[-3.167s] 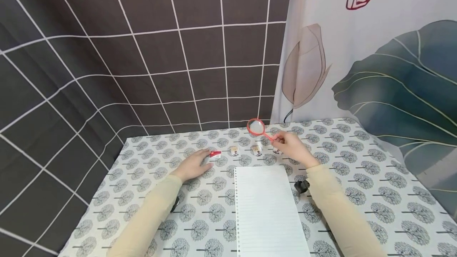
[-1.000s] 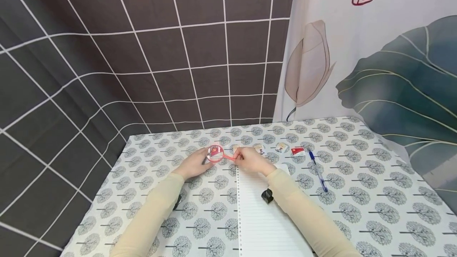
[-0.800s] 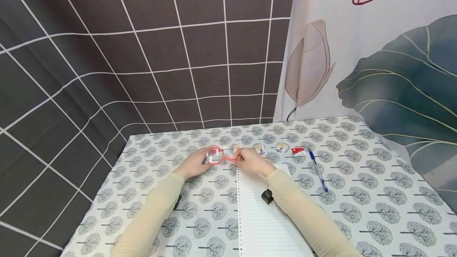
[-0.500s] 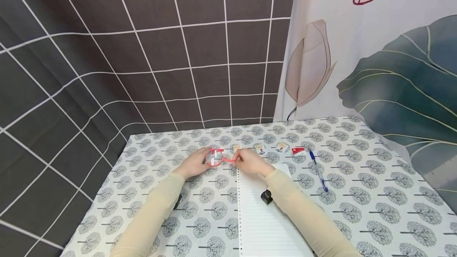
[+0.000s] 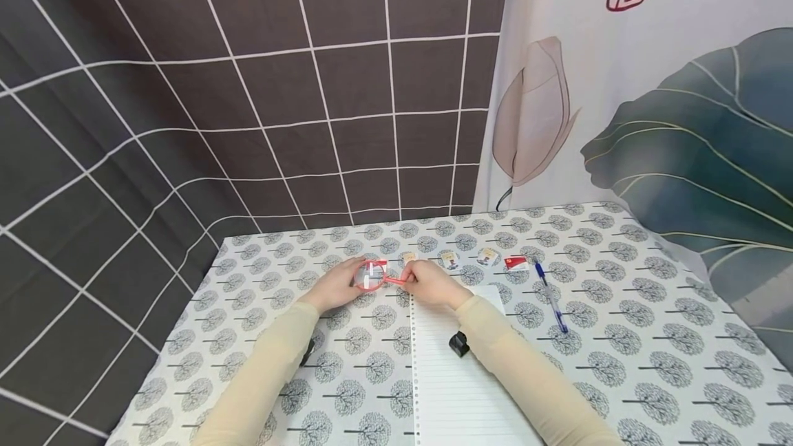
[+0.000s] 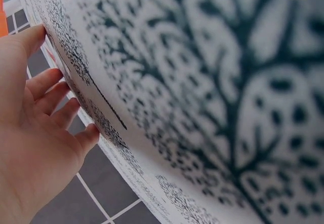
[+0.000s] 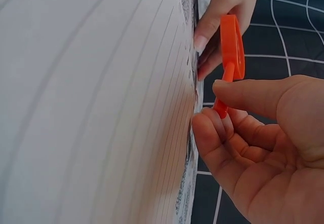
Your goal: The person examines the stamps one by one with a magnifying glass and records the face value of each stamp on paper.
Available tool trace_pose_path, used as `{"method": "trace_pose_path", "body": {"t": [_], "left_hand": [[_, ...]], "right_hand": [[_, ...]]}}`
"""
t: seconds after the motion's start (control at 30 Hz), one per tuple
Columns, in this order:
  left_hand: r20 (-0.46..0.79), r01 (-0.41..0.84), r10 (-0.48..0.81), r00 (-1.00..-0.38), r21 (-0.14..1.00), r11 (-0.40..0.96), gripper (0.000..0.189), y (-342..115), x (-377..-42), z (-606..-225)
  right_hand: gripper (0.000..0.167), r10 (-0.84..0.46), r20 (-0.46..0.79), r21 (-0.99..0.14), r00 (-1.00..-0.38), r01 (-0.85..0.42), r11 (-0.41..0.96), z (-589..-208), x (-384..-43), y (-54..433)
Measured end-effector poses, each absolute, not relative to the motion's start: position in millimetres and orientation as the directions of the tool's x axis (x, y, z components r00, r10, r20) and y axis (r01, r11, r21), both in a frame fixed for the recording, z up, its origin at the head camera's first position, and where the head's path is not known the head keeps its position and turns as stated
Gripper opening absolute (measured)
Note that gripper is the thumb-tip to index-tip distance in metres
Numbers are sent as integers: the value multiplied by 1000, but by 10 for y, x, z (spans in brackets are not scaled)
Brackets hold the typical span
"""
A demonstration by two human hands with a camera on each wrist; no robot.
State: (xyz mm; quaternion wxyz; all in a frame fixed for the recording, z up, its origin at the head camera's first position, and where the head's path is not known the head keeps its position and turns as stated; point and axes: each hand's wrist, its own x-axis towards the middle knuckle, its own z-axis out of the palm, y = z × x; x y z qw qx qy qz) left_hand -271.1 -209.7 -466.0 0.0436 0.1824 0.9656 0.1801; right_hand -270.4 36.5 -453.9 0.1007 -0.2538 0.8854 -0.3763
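My right hand [image 5: 430,282] pinches the handle of a red magnifying glass [image 7: 230,44] between thumb and fingers. In the head view its round lens overlaps a small red-and-white card [image 5: 379,263], of which only the upper edge shows past the rim. Beside that card lies my left hand [image 5: 336,285], thumb and fingers spread and its fingertips at the patterned tablecloth [image 6: 116,102]. The left wrist view shows those fingers relaxed, loosely bent, with nothing gripped. Seen from the right wrist, the lens stands close to the left hand's thumb.
Three small picture cards, among them a middle card [image 5: 450,260], lie in a row with another red card [image 5: 516,263]. To their right is a blue pen [image 5: 551,296]. A lined notebook sheet [image 5: 458,391] lies under the right forearm. Dark checked cloth [image 5: 347,88] hangs behind the table.
My right hand has carried the magnifying glass leftward from the right-hand cards to the left red card, uncovering the pen. Lately the lens has dropped slightly towards me. The left hand stays put.
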Motion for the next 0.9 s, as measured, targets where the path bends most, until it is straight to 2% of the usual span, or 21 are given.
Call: {"method": "trace_pose_path", "body": {"t": [0.6, 0.9], "left_hand": [[-31, 316, 350, -936, 364, 876, 71, -2088, -2701, -4669], [-21, 319, 352, -936, 374, 871, 72, -2082, -2690, -4662]], "right_hand": [[8, -518, 37, -705, -855, -390, 592, -4514, -2681, 373], [8, -473, 22, -732, -881, -337, 593, -4451, -2667, 432]]}}
